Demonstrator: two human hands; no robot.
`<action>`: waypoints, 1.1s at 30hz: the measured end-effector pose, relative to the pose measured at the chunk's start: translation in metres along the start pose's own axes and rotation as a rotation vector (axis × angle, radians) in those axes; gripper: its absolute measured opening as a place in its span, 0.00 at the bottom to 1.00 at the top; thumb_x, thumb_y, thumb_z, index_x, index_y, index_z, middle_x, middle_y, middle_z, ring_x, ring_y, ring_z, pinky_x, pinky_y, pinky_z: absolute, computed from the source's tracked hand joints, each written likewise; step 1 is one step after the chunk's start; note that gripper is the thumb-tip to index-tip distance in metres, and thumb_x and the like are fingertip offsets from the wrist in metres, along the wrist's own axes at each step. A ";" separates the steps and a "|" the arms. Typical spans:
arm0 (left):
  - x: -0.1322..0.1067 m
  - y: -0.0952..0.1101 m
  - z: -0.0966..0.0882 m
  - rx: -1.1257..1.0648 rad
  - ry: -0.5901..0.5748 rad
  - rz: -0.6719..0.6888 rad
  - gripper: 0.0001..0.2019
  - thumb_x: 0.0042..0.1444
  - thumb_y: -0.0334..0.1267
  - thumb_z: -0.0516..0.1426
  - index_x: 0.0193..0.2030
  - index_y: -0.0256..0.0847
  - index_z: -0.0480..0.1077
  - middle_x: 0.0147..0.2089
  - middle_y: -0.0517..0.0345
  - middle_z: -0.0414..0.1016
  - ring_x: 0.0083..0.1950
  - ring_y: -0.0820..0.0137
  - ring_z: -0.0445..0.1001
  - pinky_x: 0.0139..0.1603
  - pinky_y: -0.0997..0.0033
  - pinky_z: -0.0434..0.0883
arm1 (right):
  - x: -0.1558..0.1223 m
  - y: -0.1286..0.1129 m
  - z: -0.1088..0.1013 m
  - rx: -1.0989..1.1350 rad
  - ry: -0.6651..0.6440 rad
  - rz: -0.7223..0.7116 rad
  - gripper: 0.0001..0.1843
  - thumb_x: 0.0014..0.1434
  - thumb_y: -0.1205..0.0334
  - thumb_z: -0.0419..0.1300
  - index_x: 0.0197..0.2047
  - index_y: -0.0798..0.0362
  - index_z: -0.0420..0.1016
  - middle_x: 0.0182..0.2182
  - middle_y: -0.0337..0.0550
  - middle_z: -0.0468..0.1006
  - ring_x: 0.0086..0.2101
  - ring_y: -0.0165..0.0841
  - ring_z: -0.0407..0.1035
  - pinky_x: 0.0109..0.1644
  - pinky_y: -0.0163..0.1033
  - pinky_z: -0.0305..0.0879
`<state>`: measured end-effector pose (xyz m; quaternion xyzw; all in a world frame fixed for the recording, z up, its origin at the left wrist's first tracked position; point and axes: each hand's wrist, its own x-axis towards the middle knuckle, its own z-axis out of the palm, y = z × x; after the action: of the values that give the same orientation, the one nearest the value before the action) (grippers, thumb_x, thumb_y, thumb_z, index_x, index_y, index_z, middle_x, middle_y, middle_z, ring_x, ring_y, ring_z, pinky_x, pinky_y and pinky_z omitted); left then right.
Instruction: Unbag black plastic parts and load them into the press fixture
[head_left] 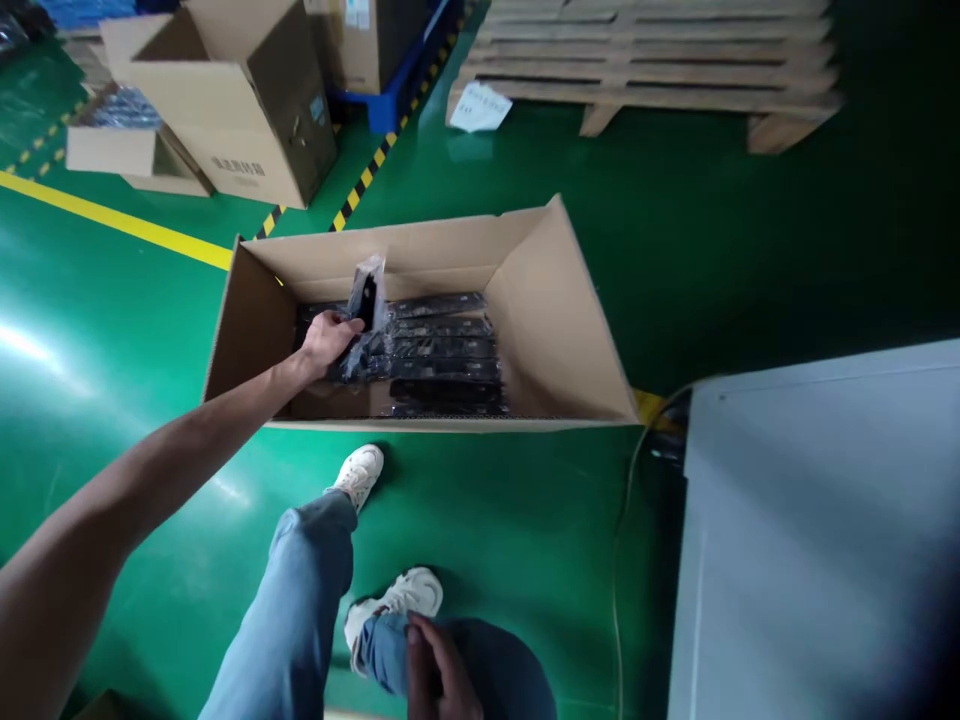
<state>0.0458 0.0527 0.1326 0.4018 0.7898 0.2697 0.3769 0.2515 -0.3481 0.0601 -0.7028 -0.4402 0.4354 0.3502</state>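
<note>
Your left hand [330, 338] pinches one bagged black piece [367, 300] inside the open carton [574, 310]; your right hand [444, 672] hangs low by your knee.
The step in hand looks like grasping or placing that single piece, which tilts up above the flat ones; the next move seems to call for a firm hold on the slippery wrap, clear of its neighbours. You show no object in the right hand, and whether its fingers press together I cannot tell. Count one piece pinched, at least five wrapped black pieces [442, 347] stacked in a row beside it, others hidden by your arm, and one carton around them.
</note>
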 end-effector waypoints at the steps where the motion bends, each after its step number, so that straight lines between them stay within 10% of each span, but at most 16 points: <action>1: -0.022 0.012 -0.013 -0.022 0.020 0.089 0.10 0.53 0.40 0.66 0.32 0.39 0.71 0.30 0.61 0.73 0.34 0.68 0.73 0.33 0.71 0.65 | 0.004 -0.011 -0.006 0.015 -0.020 -0.037 0.24 0.71 0.41 0.57 0.48 0.50 0.87 0.43 0.53 0.88 0.43 0.45 0.85 0.48 0.41 0.82; 6: -0.165 0.028 -0.058 -0.109 0.065 0.517 0.14 0.52 0.44 0.65 0.34 0.44 0.63 0.29 0.64 0.70 0.30 0.71 0.69 0.34 0.71 0.64 | 0.013 -0.111 -0.021 0.024 0.188 -0.153 0.25 0.69 0.40 0.60 0.50 0.52 0.83 0.36 0.52 0.87 0.35 0.42 0.82 0.38 0.42 0.80; 12: -0.289 -0.023 -0.079 -0.084 0.041 0.497 0.11 0.58 0.44 0.61 0.41 0.45 0.63 0.35 0.60 0.78 0.35 0.66 0.77 0.37 0.69 0.68 | -0.024 -0.195 -0.018 0.102 0.123 -0.247 0.17 0.67 0.44 0.63 0.42 0.50 0.79 0.33 0.47 0.84 0.35 0.39 0.79 0.43 0.42 0.76; 20: -0.340 -0.089 -0.110 -0.159 -0.167 0.345 0.11 0.63 0.45 0.60 0.48 0.45 0.66 0.42 0.54 0.84 0.33 0.65 0.81 0.30 0.70 0.67 | -0.099 -0.169 -0.010 0.308 0.020 0.049 0.18 0.63 0.45 0.64 0.35 0.51 0.80 0.31 0.46 0.84 0.36 0.41 0.80 0.41 0.41 0.74; 33: -0.382 -0.112 -0.130 -0.345 -0.305 0.311 0.17 0.59 0.47 0.63 0.48 0.41 0.68 0.44 0.50 0.83 0.37 0.64 0.82 0.36 0.68 0.74 | -0.125 -0.172 -0.022 0.257 0.002 0.046 0.25 0.65 0.36 0.60 0.35 0.50 0.79 0.19 0.38 0.75 0.22 0.35 0.71 0.26 0.37 0.66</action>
<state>0.0419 -0.3427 0.2696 0.4841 0.5952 0.3910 0.5084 0.1881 -0.4028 0.2573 -0.6626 -0.3643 0.4953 0.4277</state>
